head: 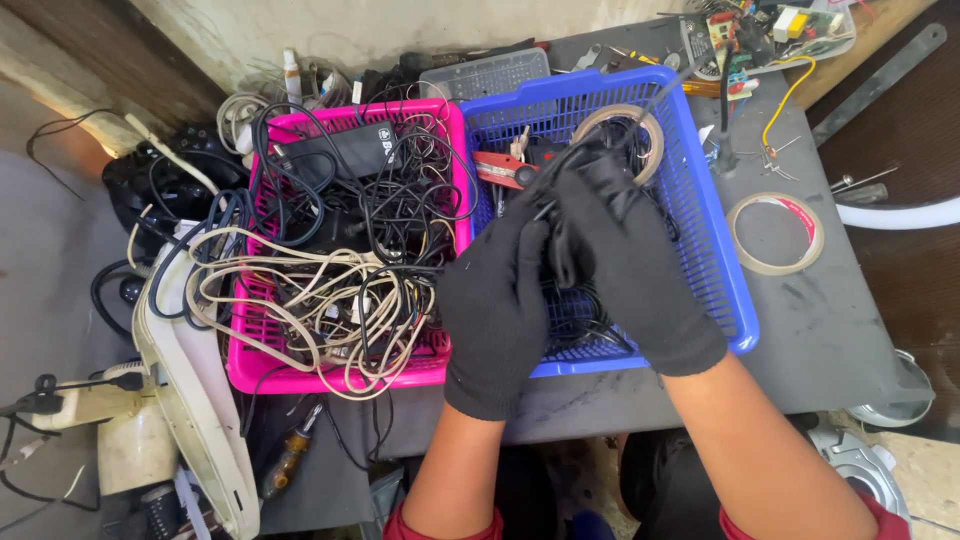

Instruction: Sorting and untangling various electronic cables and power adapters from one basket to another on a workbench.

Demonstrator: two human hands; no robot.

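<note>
Both gloved hands, left hand (497, 305) and right hand (628, 265), have fingers clamped around a bundle of black cable (578, 170) over the blue basket (715, 265); it looks light, floppy, tangle-prone, so I'd grip the bunched middle.
</note>
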